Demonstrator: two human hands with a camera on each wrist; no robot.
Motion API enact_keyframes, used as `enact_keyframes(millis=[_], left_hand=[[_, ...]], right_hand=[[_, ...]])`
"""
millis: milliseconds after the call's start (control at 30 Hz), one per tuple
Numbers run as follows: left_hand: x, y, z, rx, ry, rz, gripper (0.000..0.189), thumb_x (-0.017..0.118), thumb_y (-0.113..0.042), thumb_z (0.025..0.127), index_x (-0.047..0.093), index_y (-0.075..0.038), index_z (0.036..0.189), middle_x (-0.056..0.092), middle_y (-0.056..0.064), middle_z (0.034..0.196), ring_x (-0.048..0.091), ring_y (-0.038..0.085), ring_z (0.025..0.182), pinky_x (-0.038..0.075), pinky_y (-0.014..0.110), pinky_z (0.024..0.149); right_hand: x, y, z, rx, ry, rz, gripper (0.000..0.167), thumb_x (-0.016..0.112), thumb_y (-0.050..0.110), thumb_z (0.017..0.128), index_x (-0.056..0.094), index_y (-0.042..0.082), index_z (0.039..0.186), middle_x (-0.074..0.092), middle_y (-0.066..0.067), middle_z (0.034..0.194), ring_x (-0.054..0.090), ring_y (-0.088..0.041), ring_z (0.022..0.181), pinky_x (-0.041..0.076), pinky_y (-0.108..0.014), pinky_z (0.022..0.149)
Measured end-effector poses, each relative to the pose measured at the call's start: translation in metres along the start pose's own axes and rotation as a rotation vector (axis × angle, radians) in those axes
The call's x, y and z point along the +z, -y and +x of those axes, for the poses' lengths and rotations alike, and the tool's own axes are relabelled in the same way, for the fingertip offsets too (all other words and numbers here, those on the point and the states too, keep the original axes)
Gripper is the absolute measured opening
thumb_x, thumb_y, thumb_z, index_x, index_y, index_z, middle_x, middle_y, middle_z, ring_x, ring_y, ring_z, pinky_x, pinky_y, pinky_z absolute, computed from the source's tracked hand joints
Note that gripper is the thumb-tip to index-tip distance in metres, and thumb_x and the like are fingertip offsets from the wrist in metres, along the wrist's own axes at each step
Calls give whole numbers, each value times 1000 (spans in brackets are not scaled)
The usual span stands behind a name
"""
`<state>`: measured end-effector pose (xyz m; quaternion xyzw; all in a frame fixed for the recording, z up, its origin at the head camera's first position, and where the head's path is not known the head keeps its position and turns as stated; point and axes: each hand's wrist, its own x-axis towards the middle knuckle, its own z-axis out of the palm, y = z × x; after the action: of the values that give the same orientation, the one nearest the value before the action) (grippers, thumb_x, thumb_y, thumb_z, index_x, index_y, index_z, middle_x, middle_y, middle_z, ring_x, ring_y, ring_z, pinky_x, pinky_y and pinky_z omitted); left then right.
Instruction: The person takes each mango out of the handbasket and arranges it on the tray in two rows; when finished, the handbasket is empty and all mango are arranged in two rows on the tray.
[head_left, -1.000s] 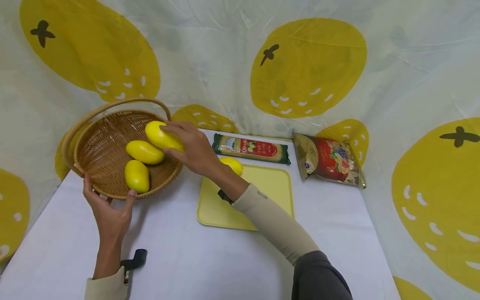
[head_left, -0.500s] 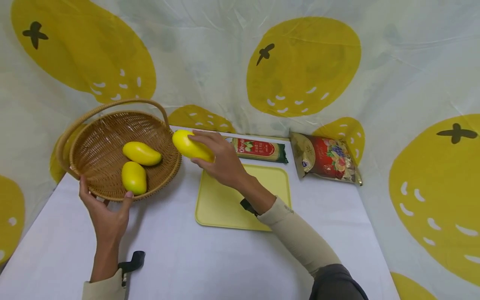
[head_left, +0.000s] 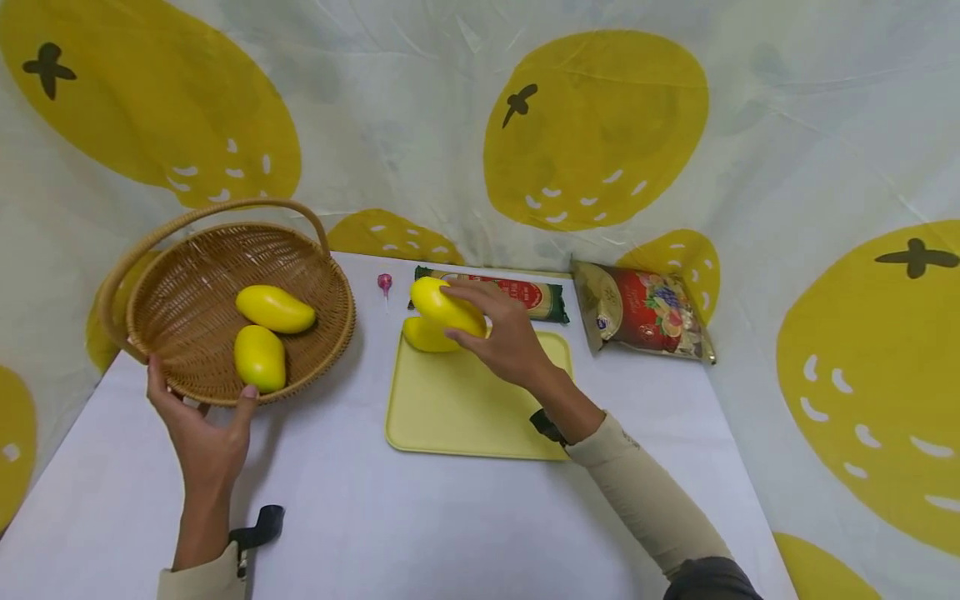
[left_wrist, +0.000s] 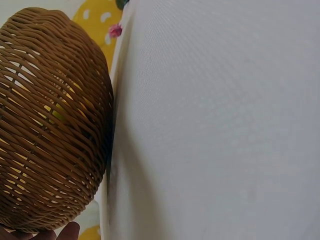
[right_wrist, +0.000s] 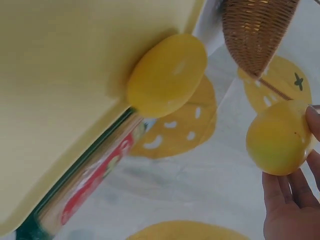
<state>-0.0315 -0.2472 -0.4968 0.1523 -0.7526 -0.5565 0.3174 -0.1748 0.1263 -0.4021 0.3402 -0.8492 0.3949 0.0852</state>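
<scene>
My right hand [head_left: 510, 342] grips a yellow mango [head_left: 442, 302] by its right end, above the back left corner of a pale yellow tray [head_left: 465, 421]. A second mango [right_wrist: 167, 75] lies at that corner of the tray, apart from the held one in the right wrist view. My left hand [head_left: 206, 437] holds the near rim of a brown wicker basket [head_left: 187, 325], thumb over the rim and other fingers beneath. The basket is tipped toward me, its weave [left_wrist: 50, 115] filling the left wrist view's left side. Two mangoes, one [head_left: 273, 308] behind the other [head_left: 259, 358], lie inside it.
Behind the tray lies a green and red pasta packet [head_left: 525, 293], partly covered by the right hand. A red and gold snack bag [head_left: 648, 310] rests at the back right. A pink lollipop [head_left: 385, 285] lies between basket and packet. A printed curtain [head_left: 420, 125] hangs behind the table.
My right hand has carried the mango from over the basket rightward to above the tray's back left corner. The lollipop has come into view. My left hand still holds the basket.
</scene>
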Motion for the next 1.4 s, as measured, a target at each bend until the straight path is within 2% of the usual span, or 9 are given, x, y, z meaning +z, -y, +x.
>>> enact_keyframes(millis=[300, 433, 733, 833, 1100, 1300, 1400], left_hand=[[0, 0, 0, 3, 4, -6, 109, 78, -8, 83, 12, -21, 170, 12, -2, 177, 28, 28, 158, 31, 41, 127], [0, -2, -1, -10, 3, -2, 108, 77, -6, 84, 12, -21, 169, 12, -2, 177, 28, 27, 159, 30, 41, 128], [0, -6, -3, -10, 12, -5, 107, 76, -6, 85, 12, -21, 169, 13, 0, 177, 28, 28, 159, 30, 41, 129], [0, -8, -2, -2, 10, -7, 107, 76, -8, 85, 12, -20, 169, 13, 0, 177, 28, 28, 158, 30, 42, 129], [0, -12, -3, -18, 8, -4, 106, 76, -10, 85, 12, -21, 169, 13, -2, 176, 27, 26, 159, 28, 42, 130], [1, -23, -5, -25, 8, -9, 105, 74, -9, 85, 12, -21, 169, 13, -1, 176, 27, 27, 159, 28, 43, 130], [1, -25, -5, -22, 12, -12, 105, 74, -10, 85, 13, -21, 169, 13, 0, 176, 27, 27, 159, 28, 43, 131]], right_hand=[[-26, -34, -31, 102, 7, 0, 59, 85, 16, 90, 65, 17, 146, 64, -4, 151, 61, -25, 139, 56, -43, 107], [-35, -51, -43, 131, 10, -6, 60, 86, 16, 90, 66, 17, 146, 66, -3, 148, 61, -25, 137, 56, -43, 108], [-49, -80, -63, 226, 101, -27, 59, 84, 15, 91, 64, 18, 147, 63, -4, 152, 59, -27, 139, 54, -48, 109], [-50, -88, -68, 249, 121, -43, 58, 84, 14, 91, 66, 18, 145, 64, -4, 151, 60, -28, 136, 54, -49, 109], [-45, -101, -70, 274, 182, -172, 56, 86, 17, 89, 69, 21, 143, 68, -1, 147, 58, -27, 126, 48, -51, 111], [-37, -107, -69, 265, 186, -185, 57, 86, 7, 87, 70, 21, 140, 67, 0, 148, 56, -26, 129, 46, -50, 113], [-35, -106, -70, 243, 180, -178, 58, 86, 2, 85, 71, 19, 139, 67, -1, 149, 57, -26, 125, 48, -50, 110]])
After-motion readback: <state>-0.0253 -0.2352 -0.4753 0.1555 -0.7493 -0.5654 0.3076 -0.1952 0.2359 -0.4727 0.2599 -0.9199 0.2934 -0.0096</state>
